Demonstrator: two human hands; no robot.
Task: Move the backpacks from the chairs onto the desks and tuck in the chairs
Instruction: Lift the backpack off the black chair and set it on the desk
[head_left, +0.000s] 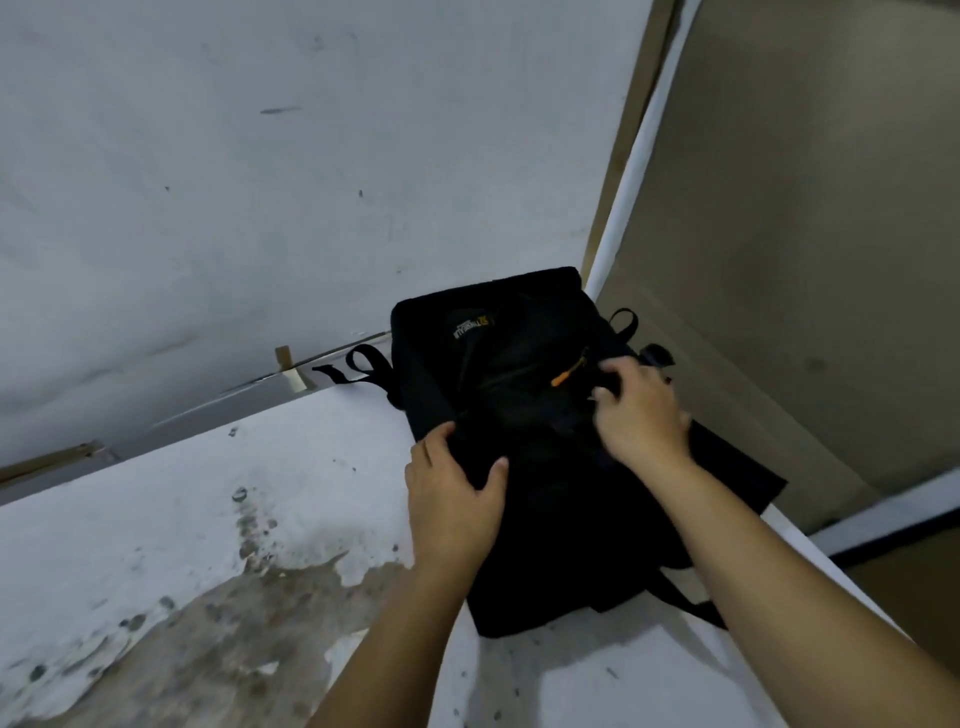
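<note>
Head view: black backpack (524, 415) lies flat on the white tabletop (156, 519), at its right edge, far end in the corner against the wall (260, 182) and a beige partition panel (805, 234). Long axis runs away from the camera, tilted a bit left to right coming nearer. Front panel faces up. The logo reads upside down from here, so the bag's top looks to be the near end; can't confirm, forearms cover part of it.

Near part of the tabletop is worn, white coating flaked off to a brown-grey patch (234, 623). Both forearms come in from the bottom edge, bare.

Left hand (452, 499): palm down on the bag's left side, thumb spread out to the right, fingers curled over the left edge, pinching fabric. Right hand (641, 415): further out, on the bag's right side, fingers closed around a black strap or fold near the orange zipper pull (566, 374). Hands apart, each gripping the bag.

Black webbing loops (358, 364) stick out on the far left side, another loop (623, 319) at far right. One strap (691, 603) trails off the near right edge.

Writing: small yellow-and-white logo patch (470, 327) near the far end, upside down, too blurred to read.
</note>
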